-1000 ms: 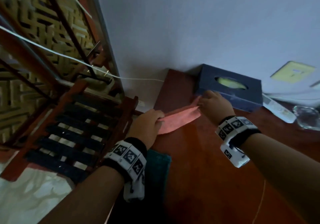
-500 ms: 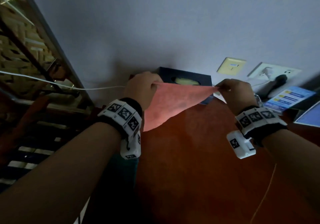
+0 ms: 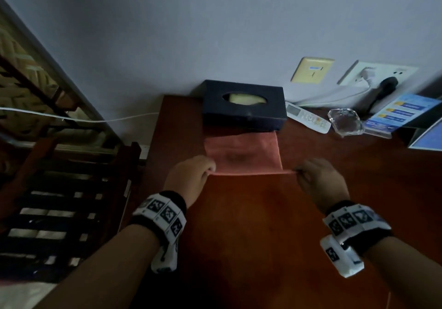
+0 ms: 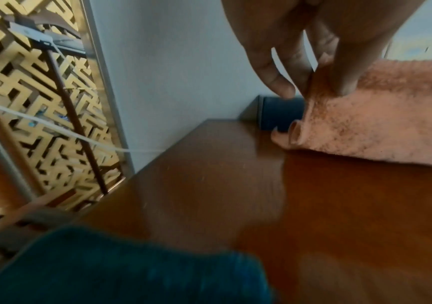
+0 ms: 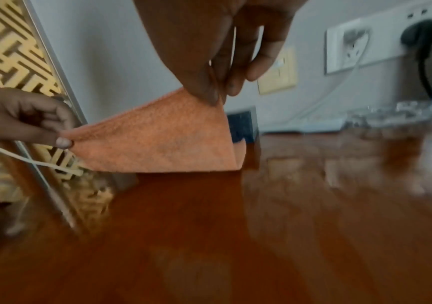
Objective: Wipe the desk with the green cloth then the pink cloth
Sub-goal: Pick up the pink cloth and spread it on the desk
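The pink cloth is stretched between both hands over the brown desk, its far edge resting on the wood just in front of the tissue box. My left hand pinches its near left corner; the left wrist view shows the fingers on the pink cloth. My right hand pinches the near right corner, and the right wrist view shows thumb and fingers on the pink cloth. The green cloth lies at the desk's near left edge; my left arm hides it in the head view.
A dark blue tissue box stands against the wall behind the cloth. To its right lie a white remote, a glass ashtray and blue leaflets. Wall sockets with plugs are above. A wooden rack stands left of the desk.
Both hands lifted the pink cloth off the desk, spread it in the air, then brought it down and forward. Its far edge now touches the desk in front of the tissue box.
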